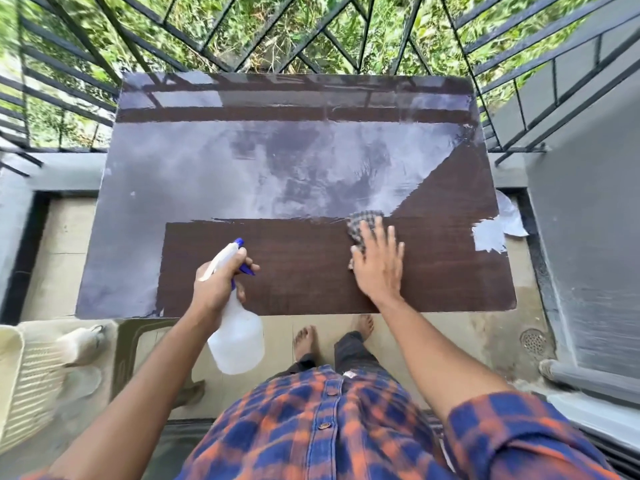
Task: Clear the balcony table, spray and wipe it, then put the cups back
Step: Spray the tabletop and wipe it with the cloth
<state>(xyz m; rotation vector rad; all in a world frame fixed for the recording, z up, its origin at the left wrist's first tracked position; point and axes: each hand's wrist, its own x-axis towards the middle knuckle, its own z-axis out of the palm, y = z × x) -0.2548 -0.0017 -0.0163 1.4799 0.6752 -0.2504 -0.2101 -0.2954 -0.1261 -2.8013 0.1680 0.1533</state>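
The dark brown balcony table (294,282) fills the middle of the head view, its top glossy and reflecting the sky. My left hand (216,284) grips a white spray bottle (239,341) with a blue nozzle by its neck, over the near edge. My right hand (377,261) lies flat with spread fingers on a checked cloth (363,221), pressing it onto the tabletop right of centre. No cups stand on the table.
A black metal railing (242,36) runs along the far side and both flanks. A cream plastic chair (31,379) with pale objects on its seat stands at the lower left. A floor drain (533,341) lies at the right. My bare feet (304,341) stand below the table's near edge.
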